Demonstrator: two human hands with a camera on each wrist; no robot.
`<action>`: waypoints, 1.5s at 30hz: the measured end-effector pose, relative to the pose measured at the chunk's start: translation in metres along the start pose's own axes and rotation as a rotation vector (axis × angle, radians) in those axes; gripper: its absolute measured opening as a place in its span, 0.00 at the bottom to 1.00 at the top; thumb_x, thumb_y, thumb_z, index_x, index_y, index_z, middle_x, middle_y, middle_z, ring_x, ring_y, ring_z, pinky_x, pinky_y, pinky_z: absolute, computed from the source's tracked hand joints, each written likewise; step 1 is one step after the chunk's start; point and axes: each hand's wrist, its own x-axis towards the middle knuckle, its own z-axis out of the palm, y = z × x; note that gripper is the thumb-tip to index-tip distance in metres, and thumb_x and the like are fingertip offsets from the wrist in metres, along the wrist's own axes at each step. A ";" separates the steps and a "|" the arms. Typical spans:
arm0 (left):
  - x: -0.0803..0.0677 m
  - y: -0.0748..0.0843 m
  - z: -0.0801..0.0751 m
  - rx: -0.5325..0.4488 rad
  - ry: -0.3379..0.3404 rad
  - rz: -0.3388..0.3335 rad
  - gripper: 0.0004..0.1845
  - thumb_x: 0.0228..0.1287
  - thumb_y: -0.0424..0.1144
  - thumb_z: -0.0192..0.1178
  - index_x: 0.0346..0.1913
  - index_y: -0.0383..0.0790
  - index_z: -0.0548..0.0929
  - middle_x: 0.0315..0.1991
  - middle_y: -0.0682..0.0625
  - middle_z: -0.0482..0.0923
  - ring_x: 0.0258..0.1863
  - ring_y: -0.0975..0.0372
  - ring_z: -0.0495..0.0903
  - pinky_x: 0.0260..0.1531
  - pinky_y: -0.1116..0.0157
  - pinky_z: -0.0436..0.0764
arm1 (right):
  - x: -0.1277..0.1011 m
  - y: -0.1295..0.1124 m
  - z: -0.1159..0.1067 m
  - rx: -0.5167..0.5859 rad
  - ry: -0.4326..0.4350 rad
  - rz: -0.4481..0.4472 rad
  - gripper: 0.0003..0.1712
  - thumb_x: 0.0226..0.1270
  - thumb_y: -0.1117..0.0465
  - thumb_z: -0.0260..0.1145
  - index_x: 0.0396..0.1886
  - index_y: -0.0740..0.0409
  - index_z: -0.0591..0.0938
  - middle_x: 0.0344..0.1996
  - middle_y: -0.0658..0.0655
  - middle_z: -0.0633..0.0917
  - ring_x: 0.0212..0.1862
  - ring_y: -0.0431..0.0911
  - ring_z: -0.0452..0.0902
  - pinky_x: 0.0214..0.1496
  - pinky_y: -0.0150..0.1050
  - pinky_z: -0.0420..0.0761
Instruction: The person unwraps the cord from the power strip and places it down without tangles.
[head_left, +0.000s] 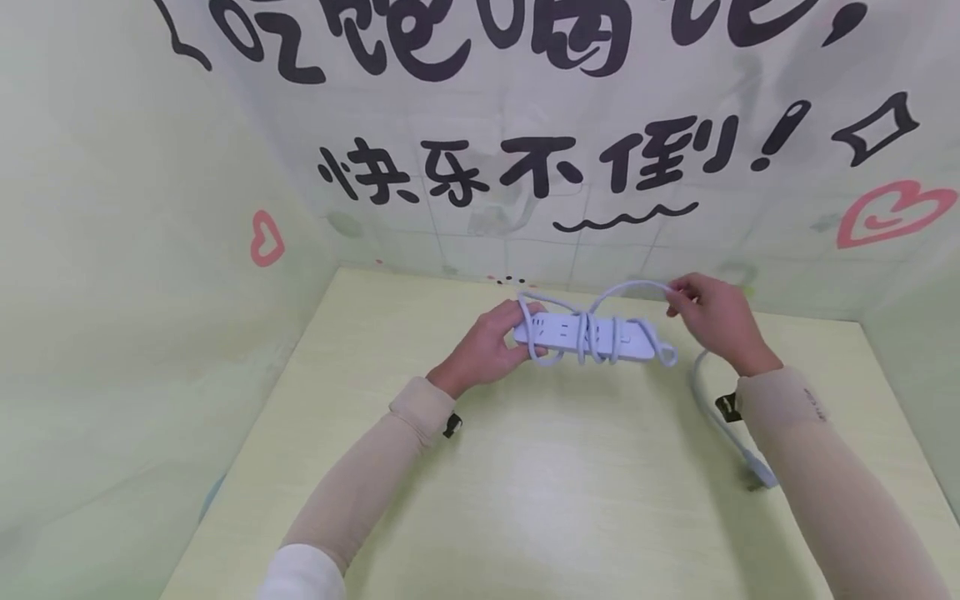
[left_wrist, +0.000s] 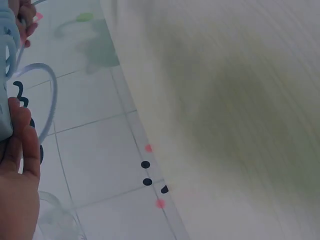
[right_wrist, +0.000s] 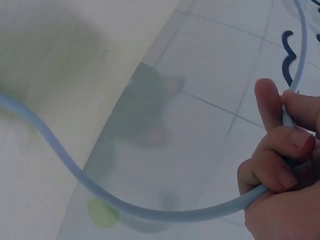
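A white power strip (head_left: 558,332) is held above the table by my left hand (head_left: 491,343), which grips its left end between thumb and fingers. Several turns of its white cord (head_left: 597,337) wrap around the strip's body. In the head view my right hand (head_left: 716,321) pinches the cord to the right of the strip. The right wrist view shows the fingers (right_wrist: 272,150) curled round the cord (right_wrist: 175,216). From that hand the loose end hangs down to a plug (head_left: 761,471) near the table's right side. Only part of the strip (left_wrist: 4,107) shows in the left wrist view.
A pale wooden table (head_left: 540,483) lies beneath both hands. Behind it hangs a white sheet (head_left: 480,242) with black lettering and pink hearts, and pale sheeting (head_left: 135,333) stands at the left side.
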 end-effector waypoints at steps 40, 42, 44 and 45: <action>0.005 -0.018 -0.022 0.043 0.321 -0.166 0.30 0.64 0.42 0.71 0.67 0.37 0.76 0.54 0.43 0.83 0.50 0.53 0.80 0.50 0.55 0.80 | -0.058 0.005 0.014 -0.072 -0.437 -0.207 0.05 0.73 0.61 0.66 0.41 0.53 0.87 0.28 0.45 0.88 0.29 0.37 0.80 0.31 0.31 0.74; 0.006 -0.016 -0.023 0.013 0.327 -0.155 0.30 0.64 0.41 0.71 0.67 0.37 0.76 0.54 0.42 0.83 0.50 0.54 0.80 0.51 0.55 0.81 | -0.050 0.014 0.020 -0.096 -0.406 -0.201 0.04 0.73 0.63 0.65 0.41 0.54 0.86 0.30 0.49 0.89 0.30 0.41 0.81 0.32 0.32 0.75; 0.006 -0.013 -0.023 -0.023 0.324 -0.139 0.30 0.64 0.39 0.71 0.67 0.37 0.76 0.54 0.43 0.83 0.51 0.54 0.80 0.53 0.55 0.81 | -0.041 0.020 0.026 -0.112 -0.384 -0.200 0.04 0.73 0.64 0.65 0.41 0.55 0.85 0.33 0.53 0.90 0.30 0.42 0.79 0.33 0.34 0.74; 0.006 -0.012 -0.023 -0.039 0.319 -0.129 0.29 0.63 0.39 0.71 0.67 0.38 0.77 0.54 0.43 0.83 0.51 0.54 0.80 0.54 0.56 0.81 | -0.037 0.023 0.029 -0.123 -0.374 -0.205 0.03 0.73 0.65 0.65 0.41 0.56 0.85 0.34 0.54 0.90 0.30 0.42 0.78 0.34 0.34 0.74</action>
